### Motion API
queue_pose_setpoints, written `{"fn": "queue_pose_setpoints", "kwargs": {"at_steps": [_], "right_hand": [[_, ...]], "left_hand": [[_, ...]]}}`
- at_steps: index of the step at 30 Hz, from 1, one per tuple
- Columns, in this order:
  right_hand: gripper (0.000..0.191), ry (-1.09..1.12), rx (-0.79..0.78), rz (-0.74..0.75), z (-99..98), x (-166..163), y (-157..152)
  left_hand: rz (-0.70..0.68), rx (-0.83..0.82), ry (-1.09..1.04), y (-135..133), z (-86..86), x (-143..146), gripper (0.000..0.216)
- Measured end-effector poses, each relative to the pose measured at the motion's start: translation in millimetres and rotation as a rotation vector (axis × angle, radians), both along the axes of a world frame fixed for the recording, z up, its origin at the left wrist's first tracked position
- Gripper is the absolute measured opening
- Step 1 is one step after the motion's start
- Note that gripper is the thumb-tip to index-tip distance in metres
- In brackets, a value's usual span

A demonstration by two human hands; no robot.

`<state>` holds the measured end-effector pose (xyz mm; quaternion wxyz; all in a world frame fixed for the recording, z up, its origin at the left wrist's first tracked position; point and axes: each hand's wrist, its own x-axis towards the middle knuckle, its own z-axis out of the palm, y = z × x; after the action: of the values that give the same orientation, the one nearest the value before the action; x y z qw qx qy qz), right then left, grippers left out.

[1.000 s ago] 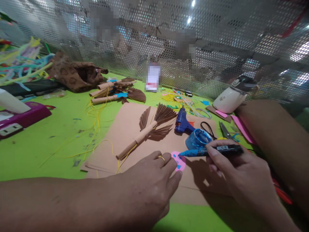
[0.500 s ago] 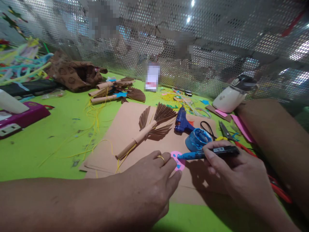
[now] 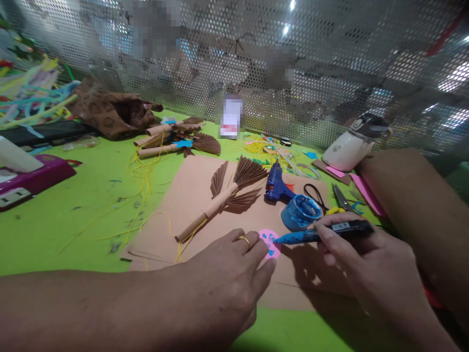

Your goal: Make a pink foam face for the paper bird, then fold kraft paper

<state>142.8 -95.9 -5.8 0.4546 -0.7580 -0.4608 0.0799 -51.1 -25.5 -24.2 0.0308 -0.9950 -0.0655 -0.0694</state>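
A small round pink paper disc [image 3: 270,243] with blue paint marks lies on brown paper sheets [image 3: 168,195]. My left hand [image 3: 234,278], a gold ring on one finger, presses the disc's left edge with its fingertips. Between the fingers and thumb of my right hand [image 3: 366,264] is a dark marker-like paint pen [image 3: 311,235] with a blue-coated tip, which touches or nearly touches the disc. An open jar of blue paint [image 3: 293,218] stands just behind the pen. Left of the jar, a rolled-paper figure with pleated brown fans [image 3: 223,195] lies on the sheets.
A blue glue gun [image 3: 275,183] and scissors [image 3: 342,199] lie behind the jar. More paper figures [image 3: 179,144], yellow string and a purple power strip [image 3: 47,168] are to the left. A white bottle [image 3: 350,146] stands back right, near a large brown shape [image 3: 414,210] I cannot identify.
My right hand and the pen have shifted slightly right, and another curved blue mark shows on the disc. The left hand stays in place.
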Motion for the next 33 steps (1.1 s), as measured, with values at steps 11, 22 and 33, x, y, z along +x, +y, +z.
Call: {"fn": "queue_pose_setpoints", "kwargs": {"at_steps": [11,22,33], "right_hand": [[0.017,-0.013,0.022,0.065,-0.8,-5,3],[0.015,0.082,0.019,0.067,2.8,-10,2],[0.016,0.043,0.017,-0.004,3.0,-5,1]], "left_hand": [[0.012,0.011,-0.032,-1,-3.7,0,0.043],[0.000,0.004,-0.028,0,-4.3,-1,0.042],[-0.003,0.002,0.005,0,-0.4,0,0.044]]}}
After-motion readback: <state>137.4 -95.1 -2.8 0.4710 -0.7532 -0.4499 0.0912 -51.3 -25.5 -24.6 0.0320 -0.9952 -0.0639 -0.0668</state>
